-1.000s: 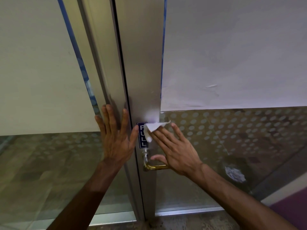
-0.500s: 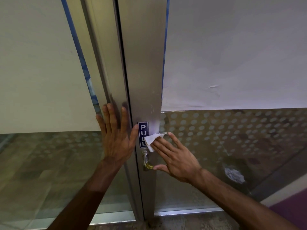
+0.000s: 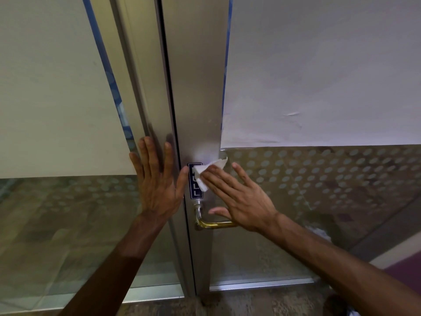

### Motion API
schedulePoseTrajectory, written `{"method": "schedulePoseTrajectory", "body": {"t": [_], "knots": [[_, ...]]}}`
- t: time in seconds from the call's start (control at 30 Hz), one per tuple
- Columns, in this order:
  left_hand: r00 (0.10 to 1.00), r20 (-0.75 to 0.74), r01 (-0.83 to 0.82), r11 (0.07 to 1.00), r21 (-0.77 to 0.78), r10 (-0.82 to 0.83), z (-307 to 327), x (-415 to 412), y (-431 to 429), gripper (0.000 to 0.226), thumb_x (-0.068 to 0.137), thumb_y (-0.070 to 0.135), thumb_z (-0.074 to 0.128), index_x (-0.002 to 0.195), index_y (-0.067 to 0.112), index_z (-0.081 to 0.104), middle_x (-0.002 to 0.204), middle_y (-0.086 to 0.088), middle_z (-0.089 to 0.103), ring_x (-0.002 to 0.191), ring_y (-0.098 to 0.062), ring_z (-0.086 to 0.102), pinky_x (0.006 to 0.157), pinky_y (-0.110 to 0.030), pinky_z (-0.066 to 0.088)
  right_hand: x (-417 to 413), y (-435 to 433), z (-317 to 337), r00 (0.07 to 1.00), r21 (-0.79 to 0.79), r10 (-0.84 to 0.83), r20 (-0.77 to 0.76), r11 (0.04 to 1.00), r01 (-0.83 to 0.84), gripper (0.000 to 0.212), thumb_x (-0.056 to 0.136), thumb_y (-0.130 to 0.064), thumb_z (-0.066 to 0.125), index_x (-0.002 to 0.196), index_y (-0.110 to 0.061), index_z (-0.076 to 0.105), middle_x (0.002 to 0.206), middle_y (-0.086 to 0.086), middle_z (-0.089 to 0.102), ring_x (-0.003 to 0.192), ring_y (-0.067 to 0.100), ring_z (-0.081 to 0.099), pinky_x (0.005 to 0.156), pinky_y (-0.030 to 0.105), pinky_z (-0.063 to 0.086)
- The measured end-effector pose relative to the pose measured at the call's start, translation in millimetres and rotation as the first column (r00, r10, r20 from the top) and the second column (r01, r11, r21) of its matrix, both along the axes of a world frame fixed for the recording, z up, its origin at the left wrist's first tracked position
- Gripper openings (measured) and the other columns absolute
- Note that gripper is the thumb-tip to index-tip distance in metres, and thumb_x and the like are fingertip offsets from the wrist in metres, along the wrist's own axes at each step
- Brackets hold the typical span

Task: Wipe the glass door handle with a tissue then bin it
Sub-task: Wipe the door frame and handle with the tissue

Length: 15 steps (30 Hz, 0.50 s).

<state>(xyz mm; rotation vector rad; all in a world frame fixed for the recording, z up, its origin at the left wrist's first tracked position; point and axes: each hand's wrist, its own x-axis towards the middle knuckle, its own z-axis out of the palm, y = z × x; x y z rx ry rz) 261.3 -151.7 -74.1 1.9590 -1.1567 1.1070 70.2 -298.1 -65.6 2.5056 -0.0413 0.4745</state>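
Observation:
A brass lever door handle [image 3: 215, 223] sticks out of the metal door stile [image 3: 198, 110], below a blue PULL sign [image 3: 194, 187]. My right hand [image 3: 239, 197] presses a white tissue [image 3: 208, 173] flat against the stile, over the sign's right side and just above the handle. Its palm hides the handle's right end. My left hand [image 3: 157, 179] lies flat with fingers spread on the neighbouring metal frame, left of the door gap, holding nothing.
Glass panels with a dotted frosted pattern [image 3: 319, 179] flank the door, and white paper sheets [image 3: 319, 71] cover their upper parts. A dark door gap [image 3: 169, 99] runs between the two frames. Speckled floor [image 3: 250, 302] shows at the bottom.
My right hand with the tissue dipped toward the handle half a second ago and has now slid back up over the PULL sign. My left hand stays flat on the frame.

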Motion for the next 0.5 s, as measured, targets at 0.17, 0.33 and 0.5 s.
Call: {"method": "schedulePoseTrajectory", "body": {"t": [0.17,0.33,0.5], "knots": [[1.000,0.003,-0.005,1.000,0.003,0.005,-2,2,0,0.084,0.107,0.054,0.038,0.161,0.029,-0.021,0.167,0.000,-0.037,0.158,-0.023,-0.027,0.128,-0.048,-0.016,-12,0,-20,0.976,-0.002,-0.017,-0.218,1.000,0.017,0.084,0.101,-0.073,0.015,0.160,-0.014,0.023,0.167,0.008,0.021,0.157,0.023,0.010,0.126,0.048,-0.016],[1.000,0.014,0.021,1.000,-0.019,-0.021,-3,4,-1,0.080,0.109,0.054,0.036,0.162,0.030,-0.019,0.168,-0.001,-0.035,0.159,-0.024,-0.024,0.128,-0.050,-0.014,-4,1,10,1.000,-0.040,-0.014,0.007,0.999,0.015,0.080,0.102,-0.070,0.020,0.159,-0.013,0.023,0.165,0.008,0.016,0.155,0.021,0.005,0.128,0.048,-0.013],[0.999,0.014,0.033,0.999,-0.028,-0.033,-4,6,-1,0.080,0.109,0.053,0.039,0.162,0.031,-0.017,0.168,-0.001,-0.034,0.159,-0.024,-0.023,0.128,-0.050,-0.014,13,7,27,0.986,0.070,-0.086,0.144,0.995,0.076,0.086,0.102,-0.072,0.016,0.164,-0.014,0.007,0.173,0.006,0.003,0.160,0.020,-0.003,0.126,0.048,-0.013]]}}
